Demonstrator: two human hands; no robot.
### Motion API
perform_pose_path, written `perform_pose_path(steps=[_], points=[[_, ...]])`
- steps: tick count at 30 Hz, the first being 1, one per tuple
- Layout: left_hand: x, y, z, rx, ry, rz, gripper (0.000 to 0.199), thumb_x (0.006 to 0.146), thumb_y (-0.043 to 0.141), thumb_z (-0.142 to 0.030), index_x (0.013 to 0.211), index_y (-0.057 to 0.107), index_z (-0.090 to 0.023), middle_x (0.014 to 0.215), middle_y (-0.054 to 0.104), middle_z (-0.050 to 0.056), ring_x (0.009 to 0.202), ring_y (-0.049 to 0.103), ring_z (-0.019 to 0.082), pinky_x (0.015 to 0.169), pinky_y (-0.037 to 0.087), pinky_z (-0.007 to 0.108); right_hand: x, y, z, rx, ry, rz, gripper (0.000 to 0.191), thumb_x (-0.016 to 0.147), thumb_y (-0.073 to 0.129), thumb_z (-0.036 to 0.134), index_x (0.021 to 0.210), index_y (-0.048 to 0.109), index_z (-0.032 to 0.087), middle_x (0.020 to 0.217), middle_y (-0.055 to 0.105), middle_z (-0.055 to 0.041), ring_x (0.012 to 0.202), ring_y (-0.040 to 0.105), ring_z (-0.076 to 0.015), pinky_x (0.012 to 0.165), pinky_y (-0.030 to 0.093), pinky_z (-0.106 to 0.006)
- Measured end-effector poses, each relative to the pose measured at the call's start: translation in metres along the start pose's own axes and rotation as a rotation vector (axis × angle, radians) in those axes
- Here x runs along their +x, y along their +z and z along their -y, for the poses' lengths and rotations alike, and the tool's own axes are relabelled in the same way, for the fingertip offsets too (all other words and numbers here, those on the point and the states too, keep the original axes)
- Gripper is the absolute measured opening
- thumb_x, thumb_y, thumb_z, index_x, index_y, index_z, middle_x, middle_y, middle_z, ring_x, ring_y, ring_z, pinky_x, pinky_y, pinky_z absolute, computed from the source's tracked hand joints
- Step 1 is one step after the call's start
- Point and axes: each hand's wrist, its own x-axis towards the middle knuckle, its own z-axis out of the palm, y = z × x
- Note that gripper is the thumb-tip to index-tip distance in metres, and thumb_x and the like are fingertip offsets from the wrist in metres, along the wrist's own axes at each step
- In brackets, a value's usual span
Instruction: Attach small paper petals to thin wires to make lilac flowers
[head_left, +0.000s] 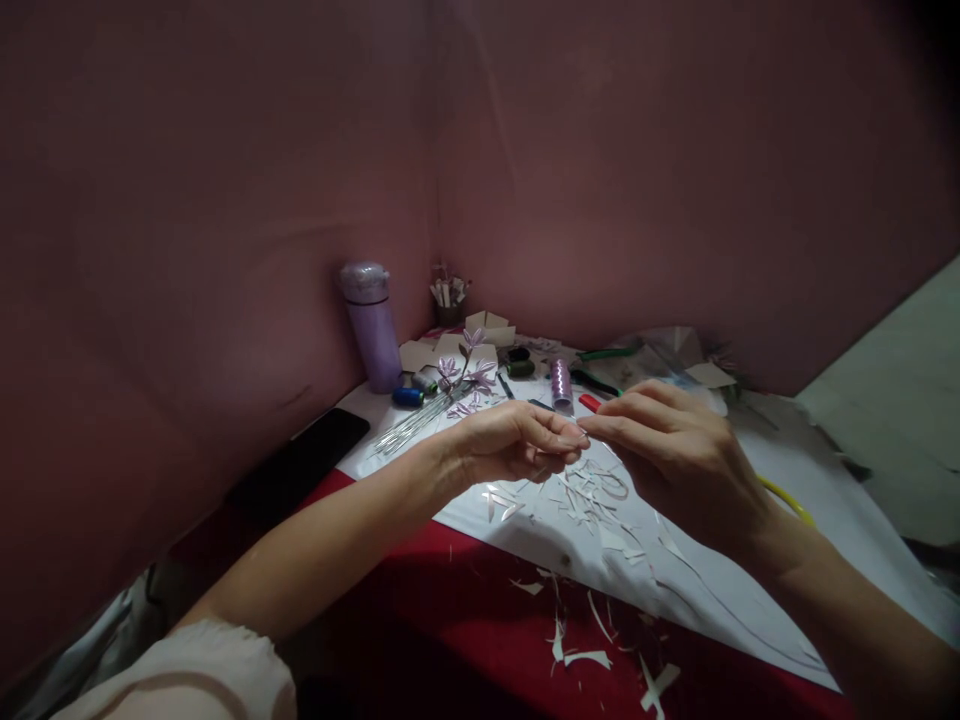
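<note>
Your left hand [517, 440], thumb uppermost, is pinched closed; a tiny piece [585, 433] shows at its fingertips, too small to make out clearly, above pale scraps [592, 495]. Your right hand [679, 440] arches in from the right, back upward, fingertips meeting the left's; whether they grip it, I cannot tell.

The left hand [529, 440] is pinching a small thing [585, 434], too tiny to make out, and the right hand [675, 440] is holding its fingertips at the same spot. Paper scraps [612, 540] are lying below the hands on a white sheet [802, 475], with more resting on a red cloth [465, 590]. Purple flowers [480, 377] and wires [411, 425] are lying beyond the left wrist, and a purple bottle [376, 345] is standing beside the wall [225, 200].
</note>
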Motion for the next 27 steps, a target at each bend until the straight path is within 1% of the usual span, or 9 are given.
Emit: perform_pose_path(steps=[4,7,10,13,18,23,27], points=[[-0.001,-0.008,-0.008,0.089,0.044,-0.039,0.005,0.066,0.063,-0.008,0.069,0.059,-0.008,0.059,0.054,0.001,0.042,0.034,0.002,0.041,0.021,0.017,0.008,0.003,-0.002,-0.029,-0.047,0.033,0.02,0.087,0.047,0.013,0.086,0.067,0.016,0.078,0.067,-0.0073,0.073,0.053,-0.0188,0.067,0.044,-0.033],[-0.007,-0.011,-0.022,0.239,0.048,-0.091,0.005,0.066,0.063,-0.008,0.069,0.059,-0.008,0.054,0.05,-0.001,0.042,0.036,0.003,0.039,0.017,0.017,0.017,0.002,-0.002,-0.059,-0.109,0.049,0.02,0.088,0.047,0.015,0.089,0.067,0.015,0.076,0.066,-0.0072,0.072,0.053,-0.0188,0.067,0.044,-0.032],[-0.017,-0.011,-0.036,0.419,0.077,-0.132,0.007,0.066,0.065,-0.01,0.07,0.059,-0.01,0.057,0.052,0.0,0.045,0.04,0.004,0.039,0.02,0.017,0.026,-0.001,0.002,-0.128,-0.136,0.03,0.02,0.088,0.047,0.017,0.087,0.067,0.016,0.073,0.065,-0.0066,0.071,0.053,-0.0188,0.067,0.044,-0.033],[-0.024,-0.01,-0.045,0.508,0.113,-0.146,0.008,0.066,0.065,-0.012,0.069,0.057,-0.011,0.056,0.051,-0.001,0.045,0.041,0.005,0.039,0.019,0.018,0.032,-0.003,0.007,-0.2,-0.15,0.002,0.02,0.088,0.048,0.018,0.085,0.067,0.017,0.072,0.065,-0.0066,0.072,0.055,-0.0195,0.067,0.044,-0.033],[-0.028,-0.008,-0.046,0.522,0.162,-0.154,0.007,0.066,0.063,-0.01,0.071,0.058,-0.012,0.057,0.052,0.0,0.044,0.041,0.005,0.039,0.02,0.019,0.034,-0.003,0.012,-0.29,-0.162,-0.045,0.018,0.087,0.05,0.016,0.092,0.067,0.016,0.072,0.066,-0.0064,0.072,0.056,-0.0203,0.065,0.044,-0.033],[-0.028,-0.005,-0.042,0.485,0.197,-0.153,0.008,0.066,0.061,-0.008,0.07,0.055,-0.011,0.054,0.049,-0.002,0.043,0.039,0.004,0.038,0.019,0.018,0.032,-0.005,0.012,-0.308,-0.143,-0.048,0.017,0.087,0.05,0.019,0.088,0.067,0.017,0.072,0.067,-0.0062,0.071,0.056,-0.0205,0.064,0.043,-0.033],[-0.03,-0.005,-0.04,0.447,0.209,-0.131,0.007,0.067,0.06,-0.007,0.071,0.055,-0.01,0.056,0.05,-0.001,0.044,0.041,0.004,0.038,0.02,0.017,0.035,-0.01,0.014,-0.303,-0.128,-0.022,0.019,0.088,0.049,0.022,0.084,0.068,0.018,0.075,0.068,-0.0061,0.07,0.056,-0.0208,0.062,0.042,-0.033]])
